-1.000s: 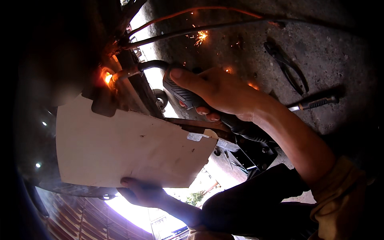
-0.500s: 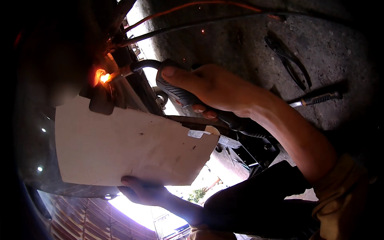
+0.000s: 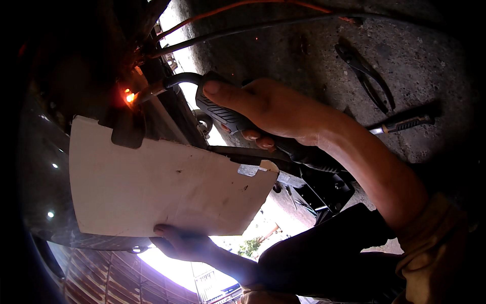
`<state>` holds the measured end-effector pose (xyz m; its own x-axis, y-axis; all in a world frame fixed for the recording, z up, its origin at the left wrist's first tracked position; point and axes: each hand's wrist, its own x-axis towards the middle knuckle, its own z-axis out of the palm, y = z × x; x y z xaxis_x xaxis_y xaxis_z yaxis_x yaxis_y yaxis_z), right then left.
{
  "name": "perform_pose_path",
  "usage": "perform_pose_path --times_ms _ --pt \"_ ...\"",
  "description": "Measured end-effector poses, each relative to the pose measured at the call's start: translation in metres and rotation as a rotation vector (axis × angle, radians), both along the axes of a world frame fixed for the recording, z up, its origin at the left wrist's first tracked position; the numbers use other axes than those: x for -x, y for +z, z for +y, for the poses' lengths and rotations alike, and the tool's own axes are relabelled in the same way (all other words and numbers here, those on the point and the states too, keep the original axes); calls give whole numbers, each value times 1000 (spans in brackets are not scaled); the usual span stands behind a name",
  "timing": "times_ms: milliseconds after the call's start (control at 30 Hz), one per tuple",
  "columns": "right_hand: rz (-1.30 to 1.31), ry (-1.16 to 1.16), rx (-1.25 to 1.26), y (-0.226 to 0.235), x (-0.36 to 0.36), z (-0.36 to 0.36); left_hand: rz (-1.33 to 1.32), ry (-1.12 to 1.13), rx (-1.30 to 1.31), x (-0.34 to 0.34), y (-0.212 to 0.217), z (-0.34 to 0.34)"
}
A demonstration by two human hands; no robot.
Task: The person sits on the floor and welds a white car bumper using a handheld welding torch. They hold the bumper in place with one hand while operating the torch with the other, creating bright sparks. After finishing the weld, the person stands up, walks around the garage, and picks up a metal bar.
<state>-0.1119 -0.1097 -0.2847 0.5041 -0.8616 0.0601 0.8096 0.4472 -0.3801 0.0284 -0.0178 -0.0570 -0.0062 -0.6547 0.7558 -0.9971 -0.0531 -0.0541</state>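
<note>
My right hand [image 3: 276,109] is wrapped round the black grip of a welding torch [image 3: 226,112]. The torch's curved neck points left, and its nozzle meets a small orange glowing spot [image 3: 130,96] on dark metalwork. Just below the glow, a dark metal tab [image 3: 128,133] overlaps the upper edge of a white flat sheet [image 3: 167,182], whose material I cannot make out. My left hand [image 3: 179,244] grips that sheet at its lower edge, thumb on the near face and the other fingers hidden behind it.
Pliers [image 3: 365,78] and a tool with a black handle [image 3: 405,124] lie on the rough concrete floor [image 3: 415,55] to the right. An orange cable [image 3: 243,4] and a black cable [image 3: 263,27] cross the top. A black bracket-like metal part [image 3: 326,190] stands below my right wrist.
The glow at the nozzle has shrunk and dimmed, and fewer sparks fly. My right hand and the torch have shifted very slightly. My left hand stays in place on the sheet.
</note>
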Motion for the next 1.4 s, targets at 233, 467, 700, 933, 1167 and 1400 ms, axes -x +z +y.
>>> perform_pose_path --times_ms 233,467,700,933,1167,1400 --pt "-3 -18 -5 2 6 -1 131 -28 29 2 -1 -1" --pt "8 -7 -18 1 7 1 152 -50 -90 2 -7 -1" --pt "10 10 -23 6 11 -2 106 -7 -219 10 -12 -4" --pt "5 -2 -52 8 12 0 111 -16 -219 14 -13 -10" --pt "-28 0 -58 8 13 0 137 -65 -219 26 -16 -20" --pt "-9 7 -70 10 19 0 9 62 -128 25 -13 -22"
